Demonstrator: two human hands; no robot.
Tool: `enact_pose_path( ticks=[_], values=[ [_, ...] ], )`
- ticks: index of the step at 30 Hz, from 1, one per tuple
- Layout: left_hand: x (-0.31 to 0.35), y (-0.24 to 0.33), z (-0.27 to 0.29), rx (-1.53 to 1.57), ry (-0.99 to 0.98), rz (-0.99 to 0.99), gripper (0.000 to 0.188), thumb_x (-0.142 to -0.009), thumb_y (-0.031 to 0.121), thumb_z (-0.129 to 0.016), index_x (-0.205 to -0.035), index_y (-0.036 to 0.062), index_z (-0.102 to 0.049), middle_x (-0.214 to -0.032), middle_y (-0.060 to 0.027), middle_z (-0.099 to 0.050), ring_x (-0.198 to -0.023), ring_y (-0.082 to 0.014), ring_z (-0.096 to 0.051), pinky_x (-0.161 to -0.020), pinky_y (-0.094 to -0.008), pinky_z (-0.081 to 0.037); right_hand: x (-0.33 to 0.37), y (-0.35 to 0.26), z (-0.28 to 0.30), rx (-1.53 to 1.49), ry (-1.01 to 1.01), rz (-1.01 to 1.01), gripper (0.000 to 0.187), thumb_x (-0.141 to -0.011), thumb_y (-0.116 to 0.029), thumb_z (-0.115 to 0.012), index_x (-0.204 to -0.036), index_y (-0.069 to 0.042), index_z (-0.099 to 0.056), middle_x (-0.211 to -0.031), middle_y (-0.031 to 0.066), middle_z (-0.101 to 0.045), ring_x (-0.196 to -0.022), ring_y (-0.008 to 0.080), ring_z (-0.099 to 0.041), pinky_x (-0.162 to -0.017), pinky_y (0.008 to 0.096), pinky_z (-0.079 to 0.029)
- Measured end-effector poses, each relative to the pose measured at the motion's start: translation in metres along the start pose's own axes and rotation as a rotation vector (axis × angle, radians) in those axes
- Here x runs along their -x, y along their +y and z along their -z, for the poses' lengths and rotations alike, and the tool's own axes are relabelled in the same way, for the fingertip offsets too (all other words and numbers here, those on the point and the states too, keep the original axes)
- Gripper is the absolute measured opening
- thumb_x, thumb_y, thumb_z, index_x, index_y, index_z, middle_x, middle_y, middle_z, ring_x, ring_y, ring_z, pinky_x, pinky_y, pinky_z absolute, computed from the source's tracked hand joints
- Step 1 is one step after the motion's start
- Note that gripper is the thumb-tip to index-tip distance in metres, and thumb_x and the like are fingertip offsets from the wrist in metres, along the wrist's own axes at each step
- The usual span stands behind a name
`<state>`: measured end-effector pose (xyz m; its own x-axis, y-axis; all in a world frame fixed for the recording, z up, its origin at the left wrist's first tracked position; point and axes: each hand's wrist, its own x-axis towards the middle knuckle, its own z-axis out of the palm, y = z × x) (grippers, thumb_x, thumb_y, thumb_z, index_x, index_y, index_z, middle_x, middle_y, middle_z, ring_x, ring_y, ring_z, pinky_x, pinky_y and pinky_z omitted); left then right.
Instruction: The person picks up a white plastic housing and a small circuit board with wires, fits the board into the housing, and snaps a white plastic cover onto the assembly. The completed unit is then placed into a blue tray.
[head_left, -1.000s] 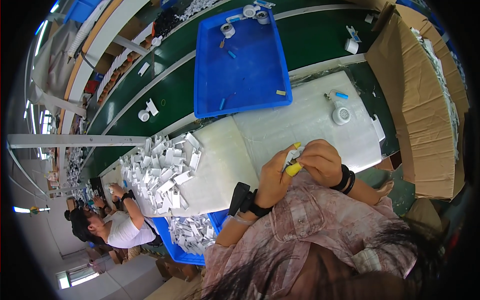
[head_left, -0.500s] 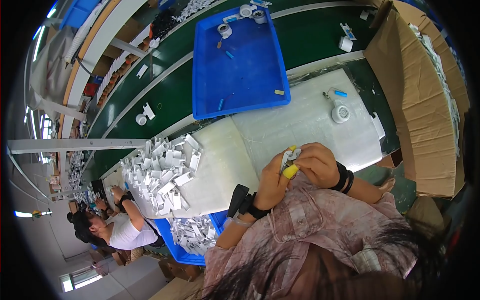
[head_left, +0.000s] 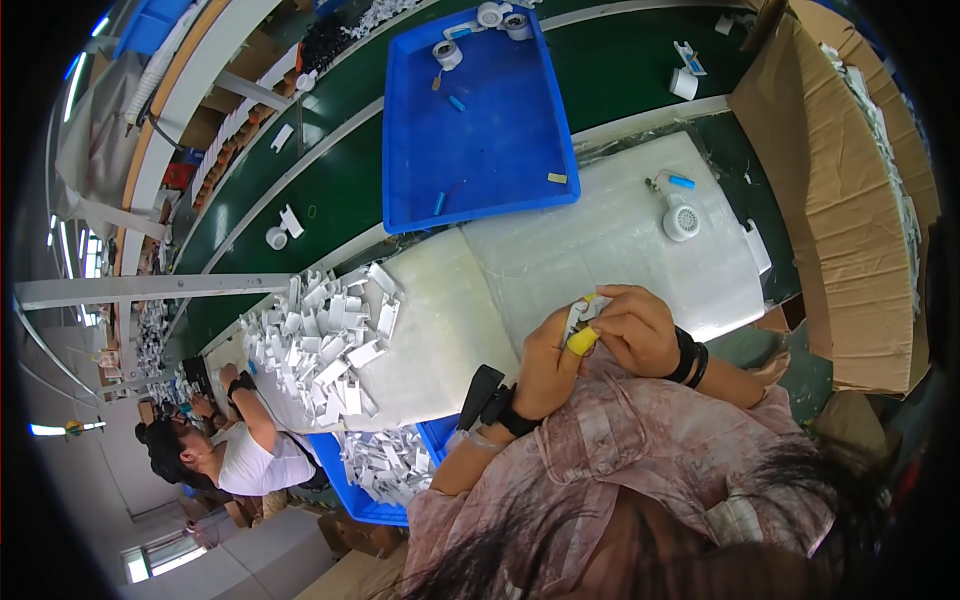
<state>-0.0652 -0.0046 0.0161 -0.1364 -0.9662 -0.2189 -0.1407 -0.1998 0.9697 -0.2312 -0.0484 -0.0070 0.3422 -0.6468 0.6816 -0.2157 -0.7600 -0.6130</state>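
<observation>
Both my hands meet close to my body, at the near edge of the table. My left hand (head_left: pixel 545 372) is closed round a small white plastic part (head_left: pixel 577 314), with a yellow cover (head_left: pixel 582 341) on its thumb. My right hand (head_left: pixel 640 332) pinches the same part from the other side, its fingers bent over it and hiding much of it. Beyond them, on the white padded surface (head_left: pixel 600 240), lies a white round housing with a grille (head_left: pixel 682 222); a blue cylinder (head_left: pixel 682 182) on thin wires is next to it.
Many white plastic pieces (head_left: pixel 330 340) are heaped to the left, above a blue bin (head_left: pixel 345 490) of similar pieces. A blue tray (head_left: pixel 480 150) with a few parts overlaps the green conveyor (head_left: pixel 640 70). A cardboard box (head_left: pixel 840 200) stands right. Another person (head_left: pixel 255 450) works far left.
My hands stay together on the white part, with only slight finger shifts. The whole view has moved a little; the other person's arm has shifted slightly.
</observation>
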Motion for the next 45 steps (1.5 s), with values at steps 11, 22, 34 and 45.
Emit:
enact_pose_path(
  ticks=[11,22,34,45],
  values=[
    [-0.005,-0.001,0.011,0.144,-0.039,0.078,0.027,-0.096,0.015,-0.053,-0.118,-0.0008,-0.055,-0.078,-0.0019,-0.058,-0.068,-0.0073,-0.052,-0.061,-0.0231,-0.044,-0.012,0.017,0.011,-0.28,-0.279,-0.236,0.014,-0.079,-0.006,-0.071,-0.092,-0.002,-0.066,-0.082,0.0102,-0.062,-0.076,0.0263,-0.062,-0.077,0.0348,-0.052],
    [-0.008,0.007,0.01,0.053,-0.022,-0.013,0.026,-0.092,0.01,-0.061,-0.114,0.0,-0.05,-0.09,-0.0047,-0.062,-0.075,-0.0093,-0.059,-0.068,-0.0232,-0.047,0.025,0.046,-0.033,-0.798,-0.06,-0.898,0.024,-0.094,-0.021,-0.057,-0.106,-0.001,-0.062,-0.096,0.0033,-0.061,-0.086,0.0097,-0.054,-0.079,0.0252,-0.045],
    [0.001,-0.019,0.02,0.134,0.053,0.088,0.021,-0.091,0.002,-0.061,-0.11,-0.0039,-0.056,-0.101,-0.0109,-0.067,-0.09,-0.016,-0.065,-0.081,-0.0263,-0.05,0.005,0.03,-0.007,-0.146,0.057,-0.54,0.034,-0.073,-0.02,-0.079,-0.097,-0.002,-0.063,-0.096,0.014,-0.066,-0.082,0.0259,-0.065,-0.072,0.0304,-0.051],
    [0.003,-0.019,0.021,0.156,0.054,0.069,0.021,-0.087,0.002,-0.065,-0.107,-0.0017,-0.059,-0.099,-0.0066,-0.067,-0.086,-0.0121,-0.065,-0.075,-0.0233,-0.049,0.002,0.025,-0.004,-0.123,0.032,-0.422,0.031,-0.071,-0.015,-0.08,-0.095,-0.002,-0.064,-0.097,0.0159,-0.067,-0.086,0.0301,-0.067,-0.076,0.0331,-0.053]
  ],
)
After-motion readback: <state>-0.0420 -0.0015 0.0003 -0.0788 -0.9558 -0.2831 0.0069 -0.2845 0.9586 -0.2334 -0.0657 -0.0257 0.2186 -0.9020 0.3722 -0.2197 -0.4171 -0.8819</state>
